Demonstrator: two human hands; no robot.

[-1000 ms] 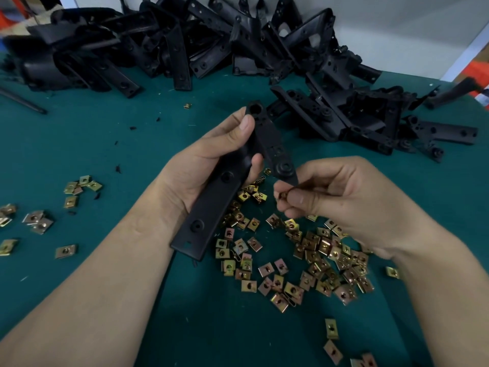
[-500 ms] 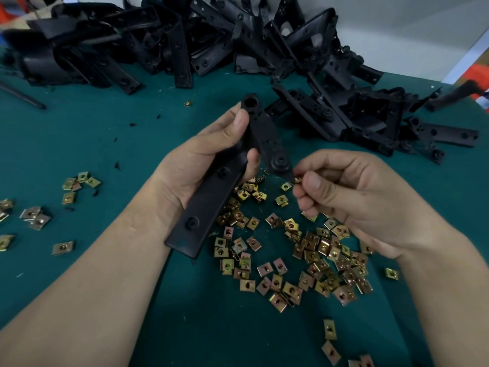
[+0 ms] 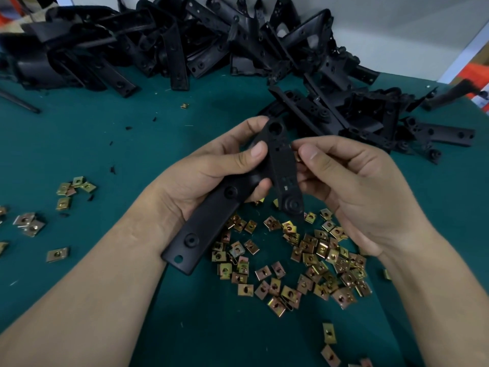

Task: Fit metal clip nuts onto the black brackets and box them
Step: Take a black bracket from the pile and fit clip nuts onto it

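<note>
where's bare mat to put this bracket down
Widest bare patch: green mat between the bracket pile at the back and the small scatter of clip nuts on the left. A smaller one lies nearer the person than the main nut heap. Crowded: that heap and the back and right.

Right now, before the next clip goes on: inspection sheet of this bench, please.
Surface: green table cover, scattered with parts.
Job's things: black bracket in hand; bracket pile along the far edge; loose clip nuts heaped near, smaller group at left; no box seen.
Clutter: black flecks; dark rod at the left edge.
Grips: left grip holds the black bracket; right grip pinches a clip nut, mostly hidden, at the bracket's right edge.
Cables: nothing seen.
Surroundings: white wall behind; orange object at far right.
</note>
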